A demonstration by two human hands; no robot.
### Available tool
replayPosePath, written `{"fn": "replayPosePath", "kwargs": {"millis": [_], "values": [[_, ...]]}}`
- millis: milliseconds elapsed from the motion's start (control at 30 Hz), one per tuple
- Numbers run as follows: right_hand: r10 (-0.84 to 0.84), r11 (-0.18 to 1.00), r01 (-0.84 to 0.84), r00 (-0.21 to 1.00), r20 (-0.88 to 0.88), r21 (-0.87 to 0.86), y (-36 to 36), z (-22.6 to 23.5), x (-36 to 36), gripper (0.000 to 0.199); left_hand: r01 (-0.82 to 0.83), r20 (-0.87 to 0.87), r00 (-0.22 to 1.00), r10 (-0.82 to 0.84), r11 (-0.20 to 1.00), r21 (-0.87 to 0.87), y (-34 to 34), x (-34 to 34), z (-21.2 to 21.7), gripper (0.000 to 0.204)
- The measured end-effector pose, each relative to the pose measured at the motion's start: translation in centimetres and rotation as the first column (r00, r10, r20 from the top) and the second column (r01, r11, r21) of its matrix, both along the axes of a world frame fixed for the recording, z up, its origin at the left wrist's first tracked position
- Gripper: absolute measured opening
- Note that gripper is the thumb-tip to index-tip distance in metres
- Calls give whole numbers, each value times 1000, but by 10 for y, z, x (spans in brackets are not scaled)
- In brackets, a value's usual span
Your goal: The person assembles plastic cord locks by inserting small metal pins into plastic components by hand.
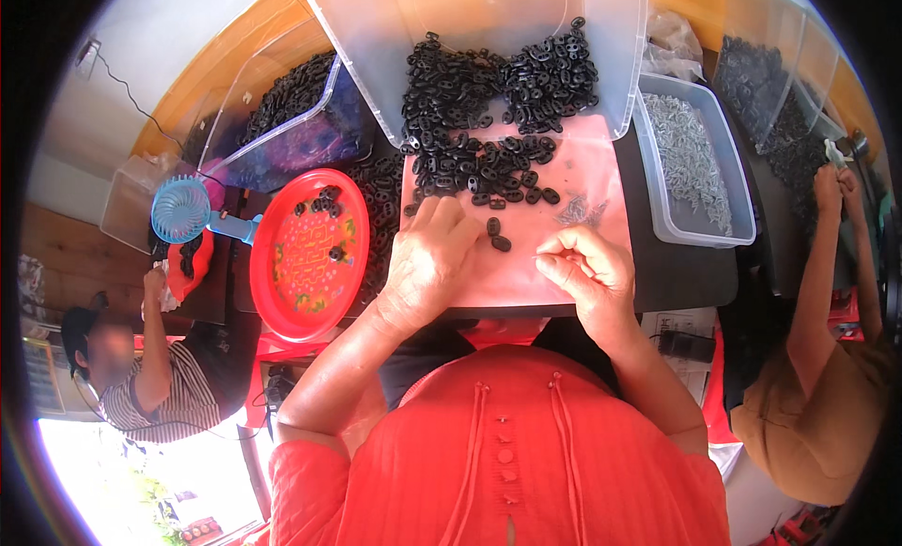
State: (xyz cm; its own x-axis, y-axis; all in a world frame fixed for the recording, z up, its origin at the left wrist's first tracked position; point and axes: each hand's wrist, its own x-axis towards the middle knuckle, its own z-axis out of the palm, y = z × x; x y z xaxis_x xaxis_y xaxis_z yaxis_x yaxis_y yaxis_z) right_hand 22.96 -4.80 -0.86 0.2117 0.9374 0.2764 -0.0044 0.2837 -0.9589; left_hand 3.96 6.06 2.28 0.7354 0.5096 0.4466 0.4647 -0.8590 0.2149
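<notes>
The left hand (427, 255) curls beside the heap of black two-holed ovals (451, 165), which spreads at its one o'clock; its fingertips are hidden, so I cannot tell its grip. The right hand (597, 278) has thumb and forefinger nearly together, contents indiscernible; two loose ovals (501, 243) lie at its ten o'clock, silvery pins (580, 211) at twelve.

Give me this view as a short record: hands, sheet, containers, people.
Left hand: by heap of black oval two-holed pieces; grip hidden
Right hand: thumb and forefinger close together over pink sheet; contents unclear
Between hands: two loose black pieces
On sheet: small pile of slender silvery pieces
Left container: round red tray, few black pieces inside
Far container: large clear bin, black pieces
Right container: rectangular translucent bin of silvery pieces
People: person left; another person right
</notes>
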Motion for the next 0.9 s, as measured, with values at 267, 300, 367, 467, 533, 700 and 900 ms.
{"fn": "replayPosePath", "kwargs": {"millis": [267,300,367,467,533,700,900], "values": [[-21,1000,21,999,-24,3,-1,0,1,6,25,-57,998,-17,989,144,16,29,14,14],[-7,1000,7,1000,-24,-7,-2,1,2,6,45,-132,991,-18,979,201,19,33,15,12],[-8,1000,9,999,-36,24,-1,1,1,5,80,-186,982,-33,963,256,27,35,9,10],[-5,999,9,997,-73,42,-1,-1,1,5,130,-253,966,-53,946,297,36,40,0,8],[4,999,-1,995,-102,32,-2,0,1,5,186,-301,949,-92,936,300,38,42,0,8],[4,999,2,994,-113,49,-2,-1,2,4,170,-216,970,-112,948,270,34,42,6,8],[-13,1000,11,994,-106,-21,-4,2,1,6,40,107,994,-16,974,-223,-6,7,18,8]]}}
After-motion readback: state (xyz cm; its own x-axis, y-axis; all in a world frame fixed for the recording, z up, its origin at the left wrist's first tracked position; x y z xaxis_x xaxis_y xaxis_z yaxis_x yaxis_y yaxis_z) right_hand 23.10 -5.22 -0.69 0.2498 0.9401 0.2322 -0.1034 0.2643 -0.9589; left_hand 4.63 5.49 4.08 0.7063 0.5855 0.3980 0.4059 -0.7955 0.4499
